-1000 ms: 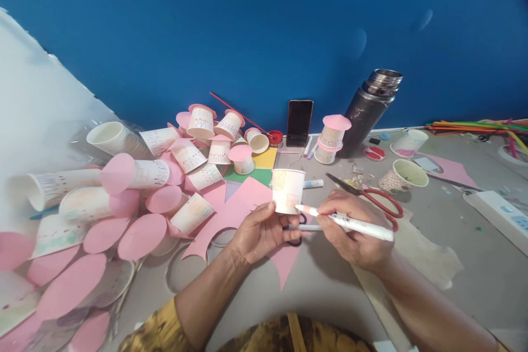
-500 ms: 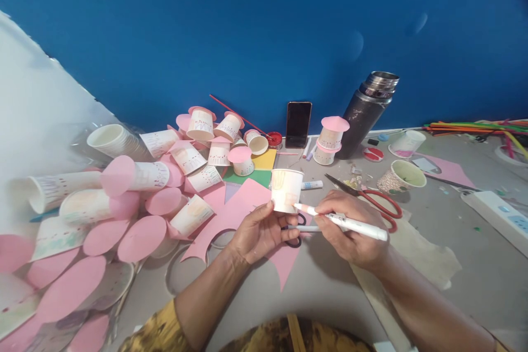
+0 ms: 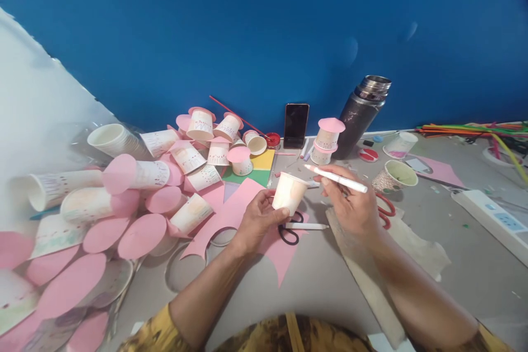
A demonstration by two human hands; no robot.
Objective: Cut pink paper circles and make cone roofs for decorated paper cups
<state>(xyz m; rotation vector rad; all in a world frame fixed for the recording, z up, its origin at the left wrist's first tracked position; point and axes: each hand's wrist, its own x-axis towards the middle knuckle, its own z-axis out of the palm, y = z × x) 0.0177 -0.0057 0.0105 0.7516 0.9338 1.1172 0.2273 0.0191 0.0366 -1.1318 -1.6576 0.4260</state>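
Note:
My left hand (image 3: 260,223) grips a white paper cup (image 3: 290,192), tilted, its rim up and pale yellow-orange colouring on its side. Between the fingers of my right hand (image 3: 350,203) is a white marker pen (image 3: 340,179) with a pale orange tip, pointing left and held apart from the cup. Below the cup lie black-handled scissors (image 3: 290,235) and another white marker (image 3: 307,226) on cut pink paper (image 3: 280,264). Red-handled scissors (image 3: 385,206) are partly hidden behind my right hand.
Many decorated cups with pink paper discs (image 3: 142,236) crowd the left side. A phone (image 3: 296,125), two stacked cups (image 3: 328,140) and a dark flask (image 3: 365,115) stand by the blue wall. A patterned cup (image 3: 395,177) and power strip (image 3: 495,217) are on the right.
The marker tip has come away from the cup as my right hand rose slightly. The cup has tilted to the right, and my left thumb has shifted lower on it.

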